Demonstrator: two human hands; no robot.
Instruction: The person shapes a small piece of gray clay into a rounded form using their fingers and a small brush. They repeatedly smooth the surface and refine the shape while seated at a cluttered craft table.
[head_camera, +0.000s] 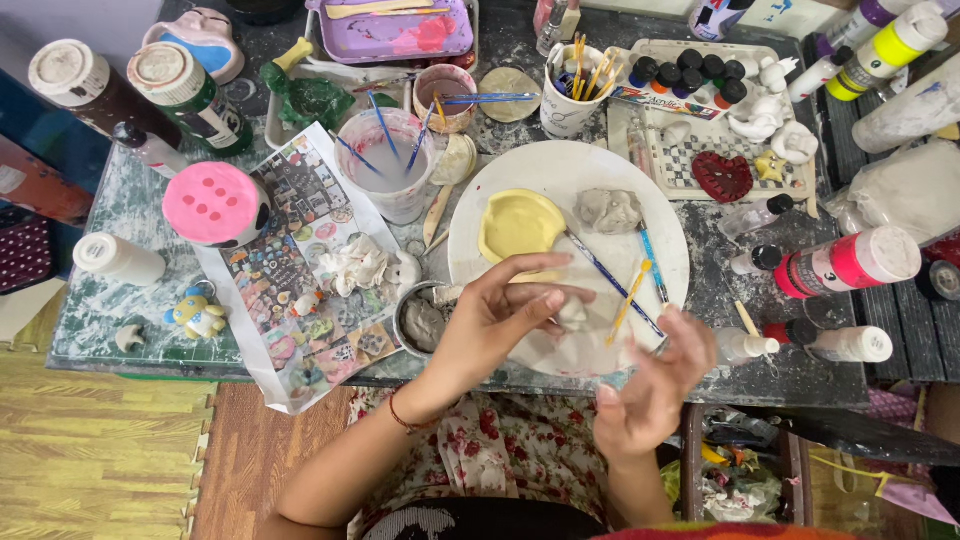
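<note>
My left hand (497, 315) hovers over the near edge of a white round plate (660, 225), its fingers pinched on a small piece of grey clay (572, 312). To the right and lower, my right hand (655, 385) is blurred, fingers spread, holding nothing. On the plate lie a yellow clay dish (518, 226), a grey clay lump (608, 210) and several thin brushes (615, 290).
A cup of cloudy water (388, 165) with brushes stands left of the plate. A small bowl of grey clay (422, 322) sits by my left wrist. Paint bottles (850, 262) crowd the right side, a pink-lidded jar (212, 204) the left, small clay figures (770, 130) the back right.
</note>
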